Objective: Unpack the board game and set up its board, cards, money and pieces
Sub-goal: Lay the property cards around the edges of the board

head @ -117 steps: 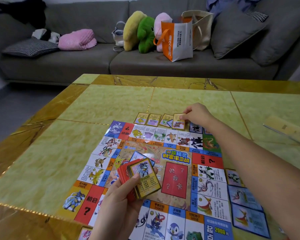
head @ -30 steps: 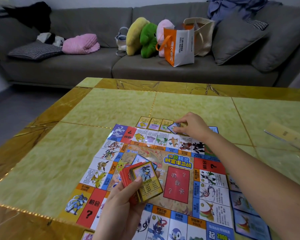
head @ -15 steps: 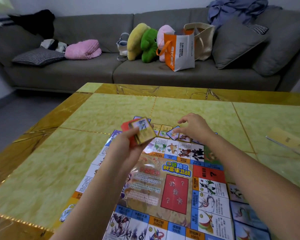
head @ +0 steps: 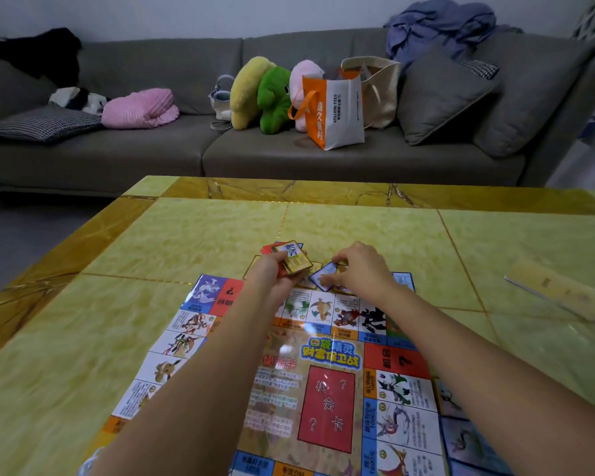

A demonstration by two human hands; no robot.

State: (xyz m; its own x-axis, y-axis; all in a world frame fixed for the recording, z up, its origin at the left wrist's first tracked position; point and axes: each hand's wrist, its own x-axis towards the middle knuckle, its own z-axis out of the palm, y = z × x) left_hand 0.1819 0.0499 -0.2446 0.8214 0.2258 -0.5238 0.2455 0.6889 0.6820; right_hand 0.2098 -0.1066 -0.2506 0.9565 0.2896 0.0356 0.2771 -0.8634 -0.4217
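**1. Game board.** The game board (head: 328, 403) was laid flat on the near part of the yellow-green table (head: 186, 235). A red rectangle was printed near its centre, and picture squares were printed round its edges.

**2. Left hand.** The left hand (head: 272, 274) was held over the far edge of the board. Its fingers were curled round a stack of cards (head: 292, 260), which was gripped face up. The top card was yellow-bordered, and red cards were visible beneath it at the far side.

**3. Right hand.** The right hand (head: 363, 269) was positioned just beside the left hand, at the same far edge. A blue-bordered card (head: 322, 278) was pinched between its thumb and fingertips and was held tilted, low over the board edge. Whether this card touched the table could not be determined.

**4. Cards laid out.** A row of yellow-bordered cards (head: 315, 268) was placed on the table just beyond the far edge of the board. Most of it was hidden by the hands. Further cards (head: 461, 438) were laid beside the right edge of the board, and their prints were blurred.

**5. Surroundings.** A flat pale packet (head: 557, 290) was located on the table, well apart to the right. A grey sofa (head: 152, 156) was situated behind the table. Three plush toys (head: 275, 97) and an orange-and-white bag (head: 337, 111) were set on it.
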